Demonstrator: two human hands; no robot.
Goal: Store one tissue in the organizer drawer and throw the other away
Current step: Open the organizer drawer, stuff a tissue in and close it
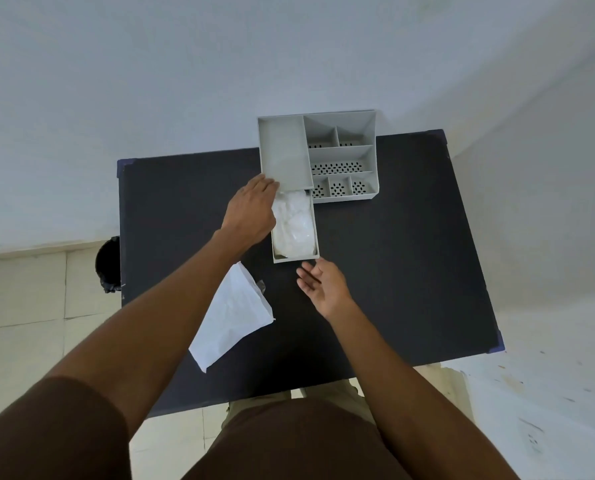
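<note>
A grey desk organizer stands at the far middle of a dark table. Its drawer is pulled out toward me, and a crumpled white tissue lies inside. My left hand rests against the drawer's left side near the organizer's front, fingers partly over the tissue's edge, gripping nothing that I can see. My right hand hovers open, palm up, just in front of the drawer's near end. A second white tissue lies flat on the table at the near left, partly under my left forearm.
A black bin with a dark liner stands on the tiled floor beside the table's left edge. White walls close in behind and to the right of the table. The organizer's open compartments have perforated bottoms.
</note>
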